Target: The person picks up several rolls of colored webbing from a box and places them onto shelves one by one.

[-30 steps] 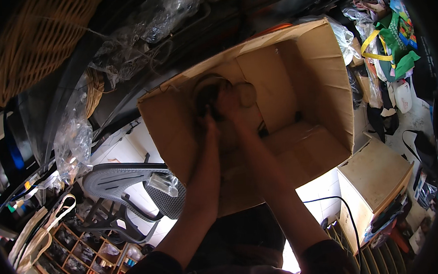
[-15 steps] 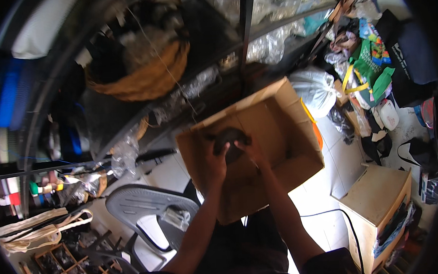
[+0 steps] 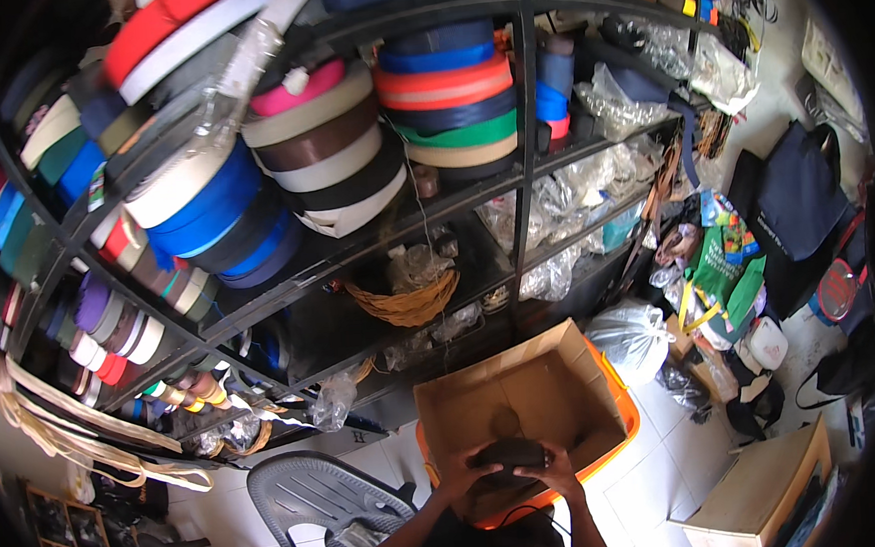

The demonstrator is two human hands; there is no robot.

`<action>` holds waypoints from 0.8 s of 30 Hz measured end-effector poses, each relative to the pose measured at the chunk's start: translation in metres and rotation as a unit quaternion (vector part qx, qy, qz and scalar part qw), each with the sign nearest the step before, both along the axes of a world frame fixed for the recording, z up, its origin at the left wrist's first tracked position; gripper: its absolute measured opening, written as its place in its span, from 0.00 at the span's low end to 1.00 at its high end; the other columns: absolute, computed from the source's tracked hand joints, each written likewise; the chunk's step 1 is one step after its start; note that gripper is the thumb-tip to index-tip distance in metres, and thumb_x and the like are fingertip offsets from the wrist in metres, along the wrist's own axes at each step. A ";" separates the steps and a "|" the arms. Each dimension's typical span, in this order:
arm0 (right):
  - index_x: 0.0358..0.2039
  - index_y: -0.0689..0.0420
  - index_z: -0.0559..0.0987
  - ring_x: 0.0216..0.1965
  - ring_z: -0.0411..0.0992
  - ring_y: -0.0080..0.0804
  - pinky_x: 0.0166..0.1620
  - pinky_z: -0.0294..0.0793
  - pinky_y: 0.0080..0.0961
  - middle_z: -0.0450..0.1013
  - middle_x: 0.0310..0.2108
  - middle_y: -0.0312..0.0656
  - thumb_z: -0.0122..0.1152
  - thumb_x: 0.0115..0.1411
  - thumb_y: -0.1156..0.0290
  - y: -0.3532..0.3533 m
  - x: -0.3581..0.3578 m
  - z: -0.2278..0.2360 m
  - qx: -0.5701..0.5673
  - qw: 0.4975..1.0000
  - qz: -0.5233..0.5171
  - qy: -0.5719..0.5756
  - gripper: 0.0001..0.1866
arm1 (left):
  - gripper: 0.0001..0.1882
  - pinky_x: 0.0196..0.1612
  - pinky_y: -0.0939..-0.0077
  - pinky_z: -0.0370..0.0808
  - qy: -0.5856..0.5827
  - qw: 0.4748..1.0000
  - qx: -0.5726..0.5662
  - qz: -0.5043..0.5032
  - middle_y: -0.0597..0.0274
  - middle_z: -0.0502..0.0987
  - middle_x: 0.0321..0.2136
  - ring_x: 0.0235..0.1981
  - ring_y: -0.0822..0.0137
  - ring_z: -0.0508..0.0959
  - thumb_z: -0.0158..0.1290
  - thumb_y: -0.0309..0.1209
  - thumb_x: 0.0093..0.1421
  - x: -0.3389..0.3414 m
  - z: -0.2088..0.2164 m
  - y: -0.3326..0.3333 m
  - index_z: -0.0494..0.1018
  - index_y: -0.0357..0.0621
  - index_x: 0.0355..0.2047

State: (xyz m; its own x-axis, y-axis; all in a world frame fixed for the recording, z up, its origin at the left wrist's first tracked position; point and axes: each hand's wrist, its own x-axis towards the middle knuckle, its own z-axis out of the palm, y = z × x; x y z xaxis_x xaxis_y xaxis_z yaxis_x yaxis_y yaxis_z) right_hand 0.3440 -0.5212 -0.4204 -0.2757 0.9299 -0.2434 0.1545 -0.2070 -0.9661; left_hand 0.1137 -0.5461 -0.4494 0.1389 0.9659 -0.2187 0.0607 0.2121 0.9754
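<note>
A dark, rounded bundle [image 3: 514, 455], perhaps a roll of strap, sits between my two hands. My left hand [image 3: 462, 476] grips its left side, and the fingers of my right hand [image 3: 559, 467] curl round its right side. Both hands are over the near edge of an open cardboard box [image 3: 485, 391]. This box rests in an orange tub [image 3: 618, 446], whose rim shows round it. Inside, the box floor is mostly bare brown card with shadow at the right.
Behind the box stands a black shelf rack [image 3: 454, 207] with many coloured webbing rolls [image 3: 324, 135] and a wicker basket [image 3: 404, 301]. A grey plastic chair [image 3: 300, 482] is at left. At right are a white plastic bag [image 3: 630, 340], assorted bags and a wooden cabinet [image 3: 761, 484].
My view has tilted up, so more shelving shows. My hands and the dark bundle have come back from deeper inside the box to its near edge.
</note>
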 end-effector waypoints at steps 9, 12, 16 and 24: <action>0.37 0.63 0.81 0.34 0.75 0.22 0.40 0.74 0.23 0.78 0.31 0.39 0.80 0.40 0.65 -0.003 -0.018 0.051 0.103 0.992 0.039 -0.062 0.24 | 0.29 0.58 0.71 0.67 -0.097 0.992 -0.025 -0.078 0.58 0.74 0.51 0.54 0.68 0.72 0.63 0.34 0.56 -0.005 0.040 -0.003 0.69 0.38 0.56; 0.37 0.62 0.82 0.36 0.76 0.23 0.42 0.75 0.22 0.79 0.32 0.39 0.80 0.42 0.66 -0.010 -0.020 0.078 0.089 0.993 0.022 -0.073 0.23 | 0.27 0.59 0.71 0.66 -0.080 0.991 -0.016 -0.102 0.58 0.73 0.53 0.55 0.66 0.71 0.61 0.35 0.58 -0.008 0.068 0.001 0.69 0.40 0.57; 0.37 0.63 0.81 0.36 0.77 0.23 0.42 0.77 0.22 0.80 0.34 0.40 0.78 0.43 0.69 -0.011 -0.020 0.084 0.101 0.994 -0.031 -0.032 0.21 | 0.28 0.60 0.72 0.65 -0.114 0.991 -0.008 -0.062 0.56 0.72 0.54 0.56 0.66 0.71 0.60 0.35 0.59 -0.007 0.089 0.004 0.68 0.37 0.57; 0.40 0.65 0.79 0.35 0.76 0.24 0.41 0.77 0.21 0.79 0.34 0.40 0.74 0.47 0.76 0.004 -0.025 0.118 0.103 0.989 -0.102 0.039 0.19 | 0.25 0.57 0.75 0.67 -0.171 0.980 -0.023 0.094 0.58 0.76 0.49 0.51 0.68 0.73 0.57 0.37 0.62 0.003 0.079 0.012 0.70 0.34 0.55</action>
State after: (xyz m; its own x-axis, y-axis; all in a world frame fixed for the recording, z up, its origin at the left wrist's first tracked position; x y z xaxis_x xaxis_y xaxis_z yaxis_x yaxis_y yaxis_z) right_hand 0.3191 -0.5173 -0.3020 -0.0886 0.9956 -0.0292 0.0534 -0.0246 -0.9983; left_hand 0.1163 -0.5338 -0.3707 0.0318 0.9715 -0.2349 -0.3133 0.2329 0.9206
